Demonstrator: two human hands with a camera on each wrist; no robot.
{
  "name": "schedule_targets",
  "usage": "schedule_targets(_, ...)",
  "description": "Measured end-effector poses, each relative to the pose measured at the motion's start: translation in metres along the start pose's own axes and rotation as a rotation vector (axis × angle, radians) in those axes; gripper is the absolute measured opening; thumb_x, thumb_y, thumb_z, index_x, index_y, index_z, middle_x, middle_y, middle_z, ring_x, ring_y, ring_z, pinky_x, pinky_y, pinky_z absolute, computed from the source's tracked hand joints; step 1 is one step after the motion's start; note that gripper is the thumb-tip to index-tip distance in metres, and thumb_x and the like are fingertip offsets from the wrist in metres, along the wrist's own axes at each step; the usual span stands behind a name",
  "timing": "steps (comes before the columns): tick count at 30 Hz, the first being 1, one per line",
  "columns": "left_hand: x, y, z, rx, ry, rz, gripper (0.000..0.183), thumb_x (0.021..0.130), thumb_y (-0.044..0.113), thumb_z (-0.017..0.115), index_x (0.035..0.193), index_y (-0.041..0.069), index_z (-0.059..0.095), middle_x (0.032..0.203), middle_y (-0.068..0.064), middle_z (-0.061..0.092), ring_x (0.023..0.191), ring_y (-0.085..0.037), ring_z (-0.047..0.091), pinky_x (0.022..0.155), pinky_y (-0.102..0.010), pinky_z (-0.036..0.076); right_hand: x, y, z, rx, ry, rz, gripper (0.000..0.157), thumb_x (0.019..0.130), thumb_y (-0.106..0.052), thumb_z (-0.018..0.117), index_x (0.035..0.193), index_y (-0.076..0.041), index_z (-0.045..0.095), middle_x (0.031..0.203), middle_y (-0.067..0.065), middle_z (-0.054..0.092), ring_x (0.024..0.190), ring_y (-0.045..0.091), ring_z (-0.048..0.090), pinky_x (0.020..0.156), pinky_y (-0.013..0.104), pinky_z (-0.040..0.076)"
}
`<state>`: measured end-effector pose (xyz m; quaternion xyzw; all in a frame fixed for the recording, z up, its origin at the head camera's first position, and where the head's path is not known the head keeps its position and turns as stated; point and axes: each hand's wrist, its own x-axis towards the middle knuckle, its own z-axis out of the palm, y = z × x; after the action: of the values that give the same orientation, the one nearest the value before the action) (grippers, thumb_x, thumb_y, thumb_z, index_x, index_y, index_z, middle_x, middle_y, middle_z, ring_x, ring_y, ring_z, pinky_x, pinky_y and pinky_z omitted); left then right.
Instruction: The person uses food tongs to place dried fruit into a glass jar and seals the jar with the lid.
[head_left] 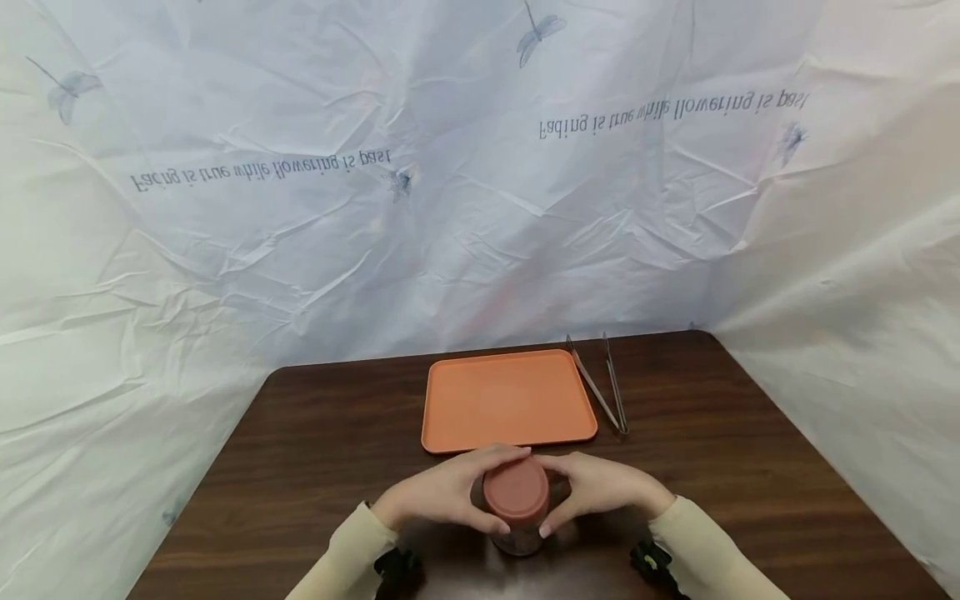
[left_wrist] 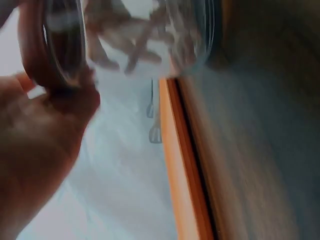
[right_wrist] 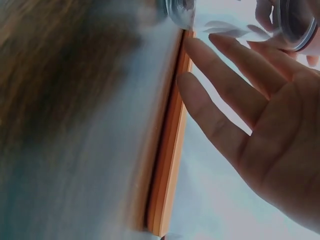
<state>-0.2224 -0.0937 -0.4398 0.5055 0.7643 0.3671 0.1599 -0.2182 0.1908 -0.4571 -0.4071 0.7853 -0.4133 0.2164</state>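
A clear jar with a reddish-brown lid stands upright at the near middle of the table. From its left side my left hand grips the lid, thumb in front and fingers behind. My right hand curves round the opposite side, thumb tip and index finger at the lid. In the left wrist view, fingers show through the transparent jar wall. The right wrist view shows the lower fingers of the right hand spread and extended beside the jar. Whether anything is inside the jar, I cannot tell.
Behind the jar lies an orange tray. Metal tongs lie spread along its right side, their hinge end toward me. The dark wooden table is enclosed by white printed sheeting at the back and both sides.
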Motion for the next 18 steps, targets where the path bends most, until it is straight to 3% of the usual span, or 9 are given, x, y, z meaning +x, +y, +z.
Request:
schedule_targets(5, -0.008, 0.017, 0.014, 0.074, 0.139, -0.12, 0.085, 0.091, 0.045, 0.075, 0.159, 0.025, 0.028, 0.149, 0.001, 0.044, 0.126, -0.01, 0.051, 0.1, -0.034, 0.051, 0.001, -0.002, 0.005, -0.01, 0.045, 0.025, 0.081, 0.086, -0.039, 0.081, 0.155, -0.031, 0.038, 0.144, -0.011, 0.054, 0.13, 0.012, 0.053, 0.105, 0.039, 0.048)
schedule_targets(10, -0.004, 0.029, 0.02, 0.178, 0.247, -0.205, 0.092, 0.085, 0.058, 0.075, 0.158, 0.021, 0.032, 0.143, -0.002, 0.05, 0.118, -0.011, 0.056, 0.093, -0.031, 0.054, 0.005, -0.004, 0.007, -0.052, 0.108, 0.029, 0.08, 0.082, -0.046, 0.083, 0.15, -0.032, 0.044, 0.134, -0.015, 0.06, 0.123, 0.01, 0.057, 0.102, 0.038, 0.05)
schedule_targets(13, -0.002, 0.031, 0.018, 0.206, 0.254, -0.216, 0.091, 0.084, 0.057, 0.076, 0.156, 0.019, 0.035, 0.14, -0.001, 0.052, 0.115, -0.01, 0.057, 0.091, -0.03, 0.054, 0.008, -0.005, 0.008, -0.059, 0.134, 0.034, 0.081, 0.08, -0.049, 0.084, 0.149, -0.034, 0.046, 0.134, -0.016, 0.06, 0.123, 0.01, 0.057, 0.103, 0.04, 0.049)
schedule_targets(18, -0.002, 0.026, 0.011, 0.205, 0.22, -0.169, 0.087, 0.084, 0.052, 0.079, 0.153, 0.018, 0.039, 0.137, 0.0, 0.054, 0.113, -0.008, 0.058, 0.091, -0.027, 0.054, 0.01, -0.005, 0.01, -0.047, 0.139, 0.034, 0.079, 0.078, -0.047, 0.086, 0.147, -0.036, 0.048, 0.134, -0.017, 0.061, 0.126, 0.01, 0.056, 0.105, 0.039, 0.048)
